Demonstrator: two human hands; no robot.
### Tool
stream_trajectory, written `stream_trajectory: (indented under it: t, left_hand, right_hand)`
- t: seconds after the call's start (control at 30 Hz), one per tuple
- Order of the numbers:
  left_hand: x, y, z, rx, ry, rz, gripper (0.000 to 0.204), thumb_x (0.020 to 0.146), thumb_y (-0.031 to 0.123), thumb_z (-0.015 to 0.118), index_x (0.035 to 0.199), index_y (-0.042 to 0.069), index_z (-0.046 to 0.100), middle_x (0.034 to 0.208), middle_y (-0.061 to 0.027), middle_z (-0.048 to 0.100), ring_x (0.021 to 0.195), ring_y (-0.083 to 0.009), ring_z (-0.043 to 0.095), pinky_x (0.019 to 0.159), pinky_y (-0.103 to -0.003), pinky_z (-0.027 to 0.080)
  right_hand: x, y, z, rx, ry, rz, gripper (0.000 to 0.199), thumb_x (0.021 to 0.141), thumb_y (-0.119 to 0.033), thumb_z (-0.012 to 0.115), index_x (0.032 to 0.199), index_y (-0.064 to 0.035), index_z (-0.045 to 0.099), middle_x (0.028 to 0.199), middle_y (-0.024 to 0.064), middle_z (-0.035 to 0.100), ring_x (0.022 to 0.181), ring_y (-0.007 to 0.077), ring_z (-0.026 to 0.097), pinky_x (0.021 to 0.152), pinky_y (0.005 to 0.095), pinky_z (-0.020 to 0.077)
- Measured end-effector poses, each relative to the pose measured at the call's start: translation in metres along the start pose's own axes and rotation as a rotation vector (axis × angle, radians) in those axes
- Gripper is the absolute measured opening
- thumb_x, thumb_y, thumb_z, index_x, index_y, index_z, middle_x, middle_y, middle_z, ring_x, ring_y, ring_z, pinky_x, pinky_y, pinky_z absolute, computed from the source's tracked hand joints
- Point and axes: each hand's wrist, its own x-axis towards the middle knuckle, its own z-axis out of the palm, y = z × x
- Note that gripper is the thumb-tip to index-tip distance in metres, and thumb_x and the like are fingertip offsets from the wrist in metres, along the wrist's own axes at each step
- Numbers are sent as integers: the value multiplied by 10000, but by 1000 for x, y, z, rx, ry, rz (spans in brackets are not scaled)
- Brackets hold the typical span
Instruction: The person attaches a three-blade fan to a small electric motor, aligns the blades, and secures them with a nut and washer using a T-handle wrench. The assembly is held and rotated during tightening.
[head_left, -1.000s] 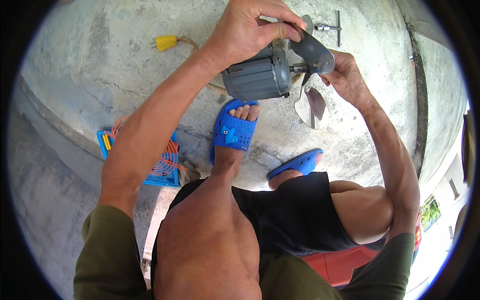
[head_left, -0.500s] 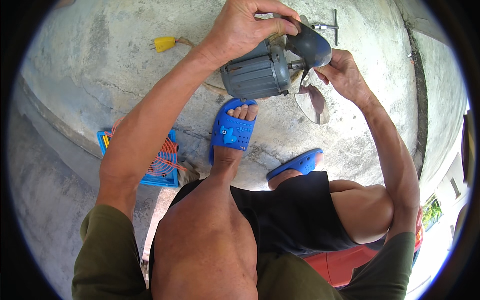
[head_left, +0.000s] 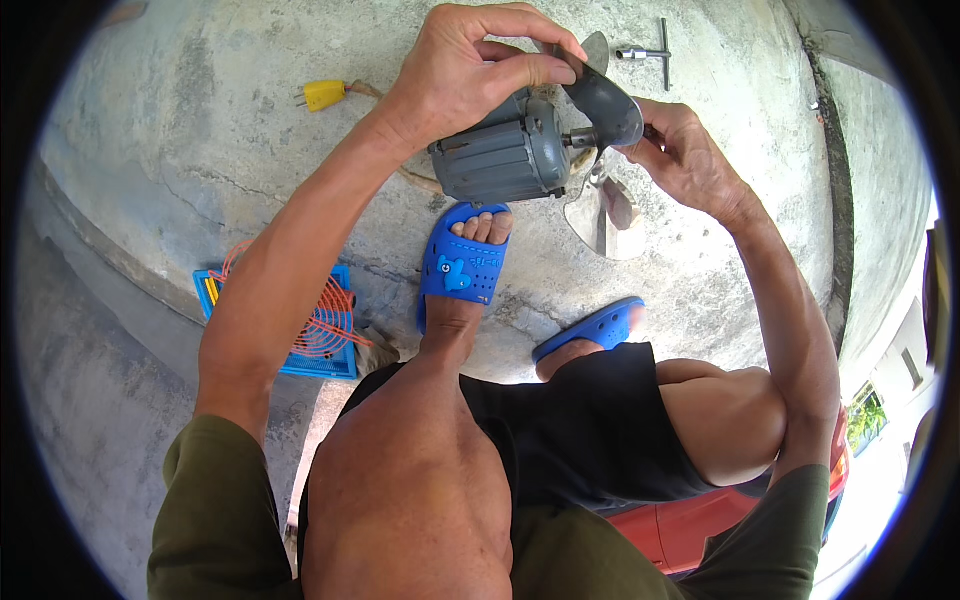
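A grey electric motor [head_left: 490,162] lies on the concrete with its shaft [head_left: 580,138] toward the right. On the shaft sits a dark metal fan [head_left: 607,108], whose lower blade [head_left: 598,225] looks shiny and reflective. My left hand [head_left: 465,75] reaches over the motor and pinches the fan's upper blade between thumb and fingers. From the other side, my right hand [head_left: 690,160] is closed at the fan's right edge near the hub, its fingertips partly hidden behind the blade.
A yellow plug [head_left: 324,95] on a brown cord lies left of the motor. Beyond the fan is a T-handle socket wrench [head_left: 664,53]. An orange wire fan guard [head_left: 325,325] rests on a blue basket [head_left: 345,362] at left. My feet wear blue sandals [head_left: 470,260] close by.
Motor and fan have shifted slightly left, and both hands have moved with them. The lower blade has swung a little leftward, so the fan has turned somewhat.
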Motion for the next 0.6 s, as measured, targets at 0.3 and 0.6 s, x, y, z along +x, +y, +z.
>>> stream_trajectory:
  t: [0.3,0.6]
  left_hand:
    - [0,-2,9,18,80,11,186,997,-172,763,1134,-75,842,1117,-117,831,1022,-186,822,898,-296,660]
    - [9,-11,4,-26,13,40,226,973,-195,756,1137,-75,856,1148,-163,841,1023,-208,828,897,-307,670]
  right_hand:
    - [-2,2,6,42,64,38,123,1125,-3,707,1007,32,716,746,23,571,701,101,508,629,343,450]
    - [-8,4,15,0,157,-48,101,1092,72,653,999,42,679,740,52,576,708,107,531,630,360,477]
